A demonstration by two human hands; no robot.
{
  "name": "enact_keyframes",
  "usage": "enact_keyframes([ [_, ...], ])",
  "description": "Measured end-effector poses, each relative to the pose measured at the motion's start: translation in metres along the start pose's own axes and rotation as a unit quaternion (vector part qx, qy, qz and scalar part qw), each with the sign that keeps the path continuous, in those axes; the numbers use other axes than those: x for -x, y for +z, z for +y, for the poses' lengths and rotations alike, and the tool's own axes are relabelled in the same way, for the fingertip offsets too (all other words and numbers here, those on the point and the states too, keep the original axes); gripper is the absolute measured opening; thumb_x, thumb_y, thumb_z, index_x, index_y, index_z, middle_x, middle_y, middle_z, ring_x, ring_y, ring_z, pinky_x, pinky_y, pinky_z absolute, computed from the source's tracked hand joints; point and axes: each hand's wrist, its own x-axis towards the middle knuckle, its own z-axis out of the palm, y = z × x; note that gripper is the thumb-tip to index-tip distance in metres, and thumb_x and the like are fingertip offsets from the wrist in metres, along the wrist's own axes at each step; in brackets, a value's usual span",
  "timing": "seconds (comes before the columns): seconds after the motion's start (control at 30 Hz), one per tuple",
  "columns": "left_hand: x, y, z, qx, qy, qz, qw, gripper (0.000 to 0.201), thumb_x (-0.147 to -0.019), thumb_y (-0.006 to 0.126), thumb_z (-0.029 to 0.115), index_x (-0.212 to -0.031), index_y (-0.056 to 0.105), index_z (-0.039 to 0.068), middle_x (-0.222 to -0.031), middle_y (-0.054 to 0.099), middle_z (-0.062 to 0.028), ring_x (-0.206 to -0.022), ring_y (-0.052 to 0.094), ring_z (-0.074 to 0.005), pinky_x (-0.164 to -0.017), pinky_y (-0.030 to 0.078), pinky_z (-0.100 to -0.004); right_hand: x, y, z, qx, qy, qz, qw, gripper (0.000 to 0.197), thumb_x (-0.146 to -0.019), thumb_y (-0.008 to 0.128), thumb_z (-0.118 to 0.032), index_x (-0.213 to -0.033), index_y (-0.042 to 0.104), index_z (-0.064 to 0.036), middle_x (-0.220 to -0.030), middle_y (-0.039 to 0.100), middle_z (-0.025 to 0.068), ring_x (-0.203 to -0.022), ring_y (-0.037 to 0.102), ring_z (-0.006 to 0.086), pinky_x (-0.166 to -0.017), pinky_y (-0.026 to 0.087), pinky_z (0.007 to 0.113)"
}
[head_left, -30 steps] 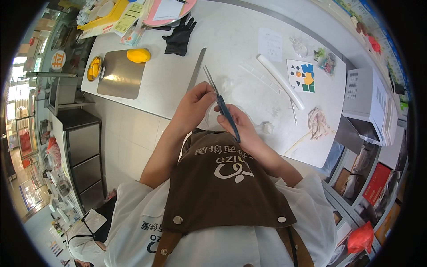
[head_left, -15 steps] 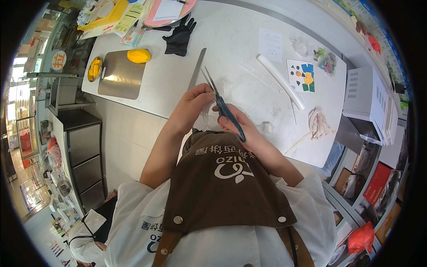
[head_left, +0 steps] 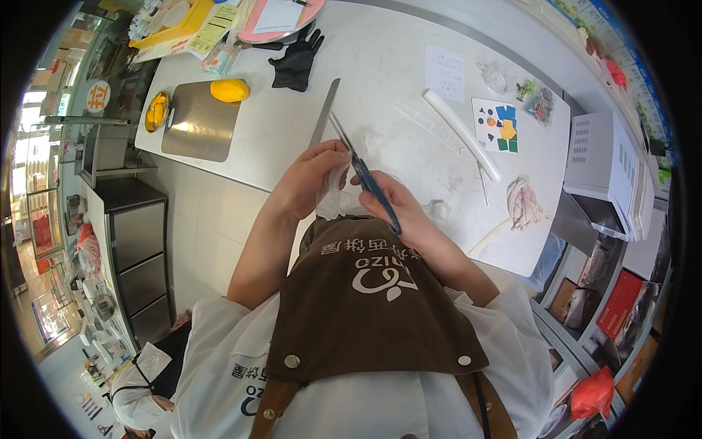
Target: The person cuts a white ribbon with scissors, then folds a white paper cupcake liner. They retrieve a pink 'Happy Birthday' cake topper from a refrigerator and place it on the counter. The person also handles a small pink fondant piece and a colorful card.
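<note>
Dark blue-handled scissors (head_left: 374,192) are in my right hand (head_left: 398,207), its fingers wrapped round the handles. Their blades point up and to the left, nearly closed, passing right beside the fingertips of my left hand (head_left: 313,175). Between thumb and fingers, that hand pinches a thin, translucent white plastic piece (head_left: 333,203), crumpled and hanging toward my apron. It looks like film or a bag; its exact kind I cannot make out. Just beyond my left hand lies a long flat metal blade (head_left: 326,110) on the white table (head_left: 380,80).
At the left are a metal board (head_left: 197,132), a yellow mango-like fruit (head_left: 229,91) and a bowl of yellow pieces (head_left: 156,111). A black glove (head_left: 296,64) lies farther back. To the right are a white roll (head_left: 461,135), a picture sheet (head_left: 497,124) and a crumpled cloth (head_left: 522,201).
The scissor blades have come closer together. More of the white plastic now shows below my left hand, spread wider. Both hands stay in nearly the same place.
</note>
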Motion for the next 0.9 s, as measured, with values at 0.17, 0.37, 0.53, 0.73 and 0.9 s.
enact_keyframes([
  [0.17, 0.001, -0.001, 0.000, 0.013, 0.004, -0.006, 1.000, 0.011, -0.095, 0.051, 0.013, -0.090, 0.055, 0.004, -0.074, 0.056, -0.0032, -0.068, 0.054, -0.0130, -0.066, 0.043, -0.0256, 0.000, -0.001, -0.001, 0.029, 0.000, -0.006, 1.000, 0.033, -0.097, 0.065, -0.019, -0.123, 0.054, -0.0013, -0.092, 0.055, -0.0038, -0.082, 0.050, 0.0019, -0.073, 0.041, 0.019],
  [0.37, 0.002, -0.001, 0.003, 0.012, 0.024, 0.012, 1.000, 0.011, -0.094, 0.051, 0.013, -0.090, 0.055, 0.004, -0.072, 0.055, -0.0031, -0.068, 0.053, -0.0136, -0.066, 0.043, -0.0260, 0.009, 0.000, -0.013, 0.038, 0.029, -0.072, 0.996, 0.042, -0.095, 0.065, -0.018, -0.131, 0.049, -0.0039, -0.097, 0.060, 0.0017, -0.086, 0.054, 0.0075, -0.079, 0.043, 0.022],
  [0.53, 0.004, -0.002, 0.003, 0.002, 0.020, 0.001, 1.000, 0.011, -0.094, 0.053, 0.014, -0.090, 0.055, 0.004, -0.072, 0.055, -0.0032, -0.067, 0.053, -0.0135, -0.066, 0.043, -0.0255, 0.011, -0.004, -0.009, 0.017, 0.017, -0.116, 0.993, 0.049, -0.093, 0.066, -0.023, -0.134, 0.045, -0.0059, -0.102, 0.058, 0.0029, -0.096, 0.053, 0.0094, -0.085, 0.041, 0.023],
  [0.73, 0.005, -0.004, 0.001, 0.013, -0.003, -0.025, 1.000, 0.010, -0.094, 0.056, 0.012, -0.090, 0.060, 0.004, -0.078, 0.057, -0.0009, -0.072, 0.055, -0.0107, -0.068, 0.044, -0.0242, 0.007, 0.000, -0.008, 0.029, -0.003, -0.075, 0.997, 0.045, -0.093, 0.067, -0.026, -0.129, 0.047, -0.0064, -0.097, 0.052, 0.0008, -0.091, 0.049, 0.0086, -0.082, 0.039, 0.024],
  [0.9, 0.008, 0.004, 0.002, 0.014, -0.006, -0.016, 1.000, 0.011, -0.094, 0.056, 0.012, -0.095, 0.062, 0.002, -0.083, 0.059, -0.0012, -0.077, 0.055, -0.0105, -0.069, 0.045, -0.0242, 0.005, 0.008, -0.011, -0.014, -0.005, -0.058, 0.998, 0.041, -0.095, 0.068, -0.026, -0.127, 0.050, -0.0065, -0.092, 0.047, -0.0041, -0.083, 0.045, 0.0036, -0.076, 0.037, 0.020],
])
